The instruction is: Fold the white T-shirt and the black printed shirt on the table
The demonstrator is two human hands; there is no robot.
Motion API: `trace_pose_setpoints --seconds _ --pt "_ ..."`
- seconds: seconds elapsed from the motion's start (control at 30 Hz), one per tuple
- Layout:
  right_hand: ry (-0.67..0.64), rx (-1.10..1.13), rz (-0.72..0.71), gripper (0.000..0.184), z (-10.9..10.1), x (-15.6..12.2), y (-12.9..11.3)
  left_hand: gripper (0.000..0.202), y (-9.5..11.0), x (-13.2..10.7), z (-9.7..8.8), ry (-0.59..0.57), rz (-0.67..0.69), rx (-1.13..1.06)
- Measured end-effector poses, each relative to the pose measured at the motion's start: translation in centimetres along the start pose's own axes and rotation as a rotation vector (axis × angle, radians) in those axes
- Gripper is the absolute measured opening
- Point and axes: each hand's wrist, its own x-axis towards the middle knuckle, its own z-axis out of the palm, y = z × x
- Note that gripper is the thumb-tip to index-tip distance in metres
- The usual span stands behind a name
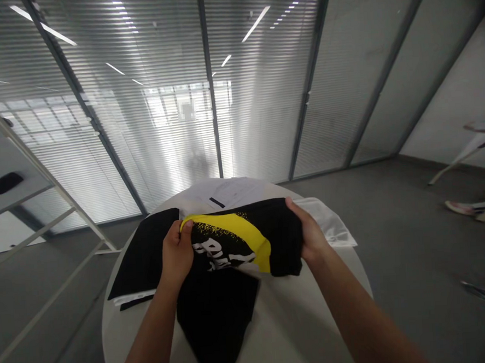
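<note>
A black T-shirt [284, 228] with a yellow band and white lettering is stretched between my hands over the round table. My left hand [177, 256] pinches its upper left edge, thumb on top at the yellow print. At the other end, my right hand [311, 235] grips the black edge, its fingers mostly hidden behind the cloth. Part of the black fabric hangs down onto the tabletop in front of me. Left of my left hand lies a folded black garment [148, 253], with white cloth showing under its near edge.
The white round table [284, 321] carries white sheets [235, 190] at its back and a shiny white piece [331, 222] at right. A whiteboard stand [85, 229] is close on the left. Glass partitions with blinds rise behind. Another person's shoe [460, 207] shows at far right.
</note>
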Motion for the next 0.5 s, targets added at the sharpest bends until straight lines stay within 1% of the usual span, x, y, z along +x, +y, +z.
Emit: trace_pose_setpoints --seconds 0.1,0.2,0.27,0.33,0.4,0.5 --pt "-0.098 -0.123 -0.065 0.042 0.7 0.3 -2.7 0.038 1.6 1.5 0.0 -0.021 0.036 -0.048" --pt "-0.116 -0.182 -0.197 0.041 2.0 0.7 -4.6 0.041 2.9 3.5 0.2 -0.033 0.042 -0.097" --pt "-0.115 -0.185 -0.274 0.038 2.9 1.0 -5.7 0.043 3.7 5.0 0.3 -0.051 0.017 -0.194" --pt "-0.124 -0.195 -0.33 0.037 3.6 1.4 -6.7 0.043 4.8 6.5 0.1 -0.085 -0.01 -0.36" --pt "-0.138 -0.21 -0.36 0.037 4.0 2.0 -8.0 0.042 6.5 7.9 -0.5 -0.146 -0.027 -0.543" --pt "-0.154 -0.21 -0.398 0.036 4.4 3.5 -9.8 0.041 10.7 9.8 -2.1 -0.268 -0.039 -0.738"
